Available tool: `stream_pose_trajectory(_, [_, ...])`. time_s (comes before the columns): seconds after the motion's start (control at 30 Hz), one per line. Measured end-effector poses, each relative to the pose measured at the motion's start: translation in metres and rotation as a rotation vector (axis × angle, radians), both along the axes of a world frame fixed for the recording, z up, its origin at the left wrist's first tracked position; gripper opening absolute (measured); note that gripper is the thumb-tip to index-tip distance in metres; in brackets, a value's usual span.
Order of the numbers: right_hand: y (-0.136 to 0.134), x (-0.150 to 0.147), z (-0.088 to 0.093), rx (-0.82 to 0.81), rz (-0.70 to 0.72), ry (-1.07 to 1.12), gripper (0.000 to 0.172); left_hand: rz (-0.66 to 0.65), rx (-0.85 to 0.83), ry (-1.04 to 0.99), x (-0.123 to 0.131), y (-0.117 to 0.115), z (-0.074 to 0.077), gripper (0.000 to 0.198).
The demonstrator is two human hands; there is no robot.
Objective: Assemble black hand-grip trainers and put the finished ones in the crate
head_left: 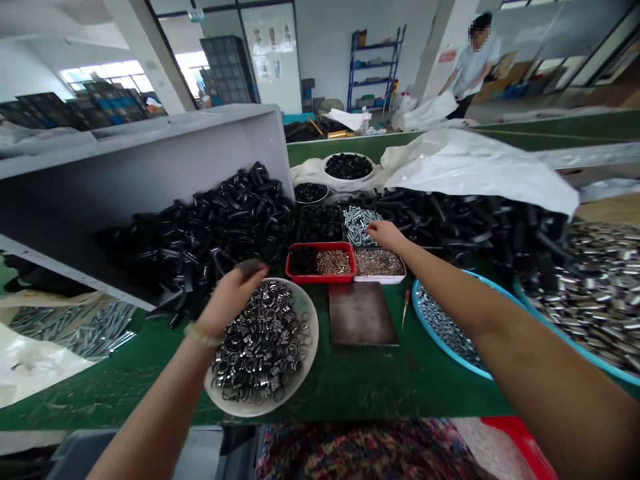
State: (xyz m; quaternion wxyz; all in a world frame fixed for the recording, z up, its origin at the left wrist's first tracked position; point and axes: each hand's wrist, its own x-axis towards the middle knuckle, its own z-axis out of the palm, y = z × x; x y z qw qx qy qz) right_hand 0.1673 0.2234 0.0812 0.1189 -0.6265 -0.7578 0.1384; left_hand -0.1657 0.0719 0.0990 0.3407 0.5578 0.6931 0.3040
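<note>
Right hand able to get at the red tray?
Likely yes: the right hand is close by the red tray, and only the low white tray lies alongside, with nothing tall in the way.

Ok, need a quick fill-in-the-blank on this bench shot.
The left hand is over a round white plate piled with shiny metal ____.
The right hand hovers near a small white tray, beside a rectangular tray coloured ____.
The rim of the round tray of bolts under the right forearm is ____.
A flat brown rectangular board lies on the ____ bench top.

Missing words: rings; red; blue; green.
</note>
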Motion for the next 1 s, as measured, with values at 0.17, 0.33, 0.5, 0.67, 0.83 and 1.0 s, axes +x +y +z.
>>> stream_pose_trajectory(0.17, [0.026, -0.017, -0.019, -0.055, -0.108, -0.008, 0.025, -0.25, 0.068, 0.397, 0.098, 0.113, -0.003, 0.019])
stream_pose_trajectory(0.33, [0.036, -0.031, -0.032, -0.083, -0.239, 0.033, 0.031, -0.227, -0.035, 0.446, 0.13, 0.167, -0.025, 0.018])
stream_pose_trajectory(0.5, [0.034, -0.02, -0.026, -0.073, -0.242, 0.164, 0.029, -0.162, 0.037, 0.317, 0.118, 0.151, -0.025, 0.021])
stream_pose_trajectory(0.67, [-0.015, 0.001, -0.004, -0.04, -0.15, 0.369, 0.027, -0.145, 0.091, 0.001, 0.129, 0.112, -0.014, 0.025])
stream_pose_trajectory(0.83, [-0.103, -0.005, 0.001, 0.115, 0.134, 0.7, 0.027, -0.138, -0.072, -0.971, 0.154, 0.041, -0.016, 0.023])
stream_pose_trajectory(1.0, [-0.155, -0.007, -0.013, 0.467, 0.261, 0.624, 0.017, -0.078, -0.134, -1.383, 0.175, -0.017, -0.025, 0.02])
